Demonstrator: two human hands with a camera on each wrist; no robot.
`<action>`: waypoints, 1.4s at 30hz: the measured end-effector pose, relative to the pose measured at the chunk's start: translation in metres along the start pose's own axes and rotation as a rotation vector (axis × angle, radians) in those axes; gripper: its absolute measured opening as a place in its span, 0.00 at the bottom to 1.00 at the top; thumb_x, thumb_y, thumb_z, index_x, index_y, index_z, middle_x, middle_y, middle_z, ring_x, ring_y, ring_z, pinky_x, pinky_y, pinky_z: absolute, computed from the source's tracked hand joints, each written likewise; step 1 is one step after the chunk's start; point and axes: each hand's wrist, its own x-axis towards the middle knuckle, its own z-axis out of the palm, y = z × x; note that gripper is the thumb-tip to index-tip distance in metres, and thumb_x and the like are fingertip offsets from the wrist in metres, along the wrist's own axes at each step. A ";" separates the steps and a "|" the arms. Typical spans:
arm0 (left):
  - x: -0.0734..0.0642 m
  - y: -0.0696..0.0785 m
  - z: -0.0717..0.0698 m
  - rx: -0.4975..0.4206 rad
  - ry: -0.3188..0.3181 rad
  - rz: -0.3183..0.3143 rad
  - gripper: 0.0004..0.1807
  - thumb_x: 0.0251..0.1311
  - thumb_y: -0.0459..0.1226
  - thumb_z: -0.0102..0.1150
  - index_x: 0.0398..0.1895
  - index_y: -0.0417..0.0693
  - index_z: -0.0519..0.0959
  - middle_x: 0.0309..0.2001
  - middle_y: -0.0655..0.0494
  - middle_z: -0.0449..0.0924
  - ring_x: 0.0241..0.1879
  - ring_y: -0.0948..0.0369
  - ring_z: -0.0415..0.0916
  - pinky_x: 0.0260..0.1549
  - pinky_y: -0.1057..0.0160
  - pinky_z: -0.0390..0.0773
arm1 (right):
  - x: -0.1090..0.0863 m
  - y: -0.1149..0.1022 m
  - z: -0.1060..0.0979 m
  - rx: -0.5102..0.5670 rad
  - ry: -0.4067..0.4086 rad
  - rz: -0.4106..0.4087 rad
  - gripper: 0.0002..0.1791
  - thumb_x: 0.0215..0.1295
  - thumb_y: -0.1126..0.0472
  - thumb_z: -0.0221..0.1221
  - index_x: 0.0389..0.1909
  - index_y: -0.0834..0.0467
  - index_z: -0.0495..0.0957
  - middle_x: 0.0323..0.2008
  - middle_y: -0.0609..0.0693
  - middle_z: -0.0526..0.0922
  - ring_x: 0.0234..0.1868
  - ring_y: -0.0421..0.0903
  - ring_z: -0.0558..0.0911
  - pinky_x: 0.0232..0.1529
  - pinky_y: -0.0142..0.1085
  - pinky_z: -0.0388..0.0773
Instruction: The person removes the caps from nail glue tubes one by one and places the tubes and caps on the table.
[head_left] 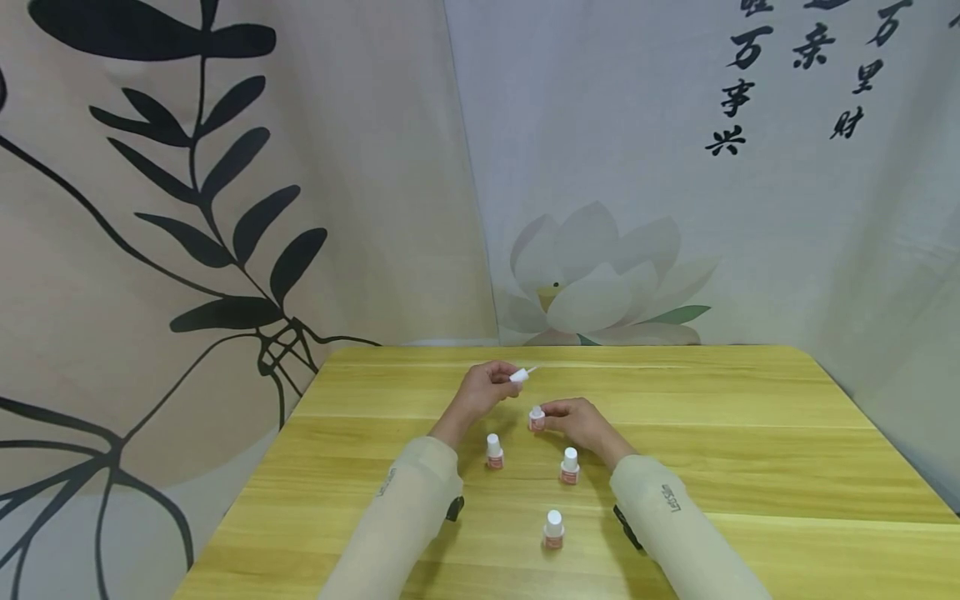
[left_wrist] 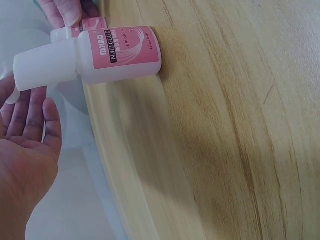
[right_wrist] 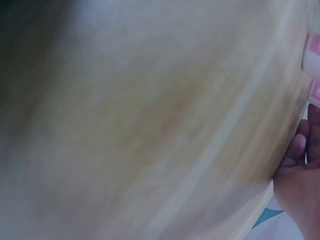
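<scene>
My left hand (head_left: 482,392) is raised over the far part of the table, pinching a white brush cap (head_left: 519,376) whose thin brush points up and to the right. Lower and to its right, my right hand (head_left: 579,422) holds a small uncapped nail glue bottle (head_left: 536,420) between thumb and fingers, close over the tabletop. A capped nail glue bottle (left_wrist: 125,52) stands nearest the left wrist camera, its pink label readable, and partly covers the left hand's fingertips there. At the right border of the right wrist view, the right hand (right_wrist: 297,175) shows only in part.
Three capped bottles stand upright on the wooden table (head_left: 750,433): a left bottle (head_left: 494,452), a right bottle (head_left: 570,467) and a near bottle (head_left: 553,531). Behind the table's far edge hangs a printed curtain (head_left: 390,208).
</scene>
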 end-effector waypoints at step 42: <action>-0.004 0.002 0.000 0.019 0.012 -0.014 0.15 0.63 0.33 0.65 0.52 0.44 0.83 0.41 0.53 0.82 0.41 0.58 0.79 0.48 0.54 0.79 | 0.001 0.001 0.001 -0.022 -0.002 -0.007 0.17 0.65 0.51 0.66 0.51 0.54 0.85 0.49 0.47 0.85 0.54 0.49 0.79 0.54 0.49 0.76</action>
